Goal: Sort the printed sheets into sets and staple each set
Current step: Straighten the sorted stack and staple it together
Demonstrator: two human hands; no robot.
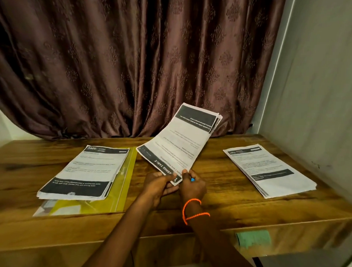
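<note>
Both hands pinch the set (178, 141) at its near corner, left hand (158, 186) beside right hand (192, 186), its long axis toward 1 o'clock, the right also holding something small and blue.

curtain (134, 61): brown, patterned, drawn; wall (324, 79): pale, right; table (228, 206): wooden; light: dim

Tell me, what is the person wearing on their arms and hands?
Both forearms are bare, with no sleeves showing. The right hand has a thin bright orange braided thread bracelet looped twice round the wrist. The left hand and its wrist wear nothing: no ring, watch or glove shows on either hand.
</note>
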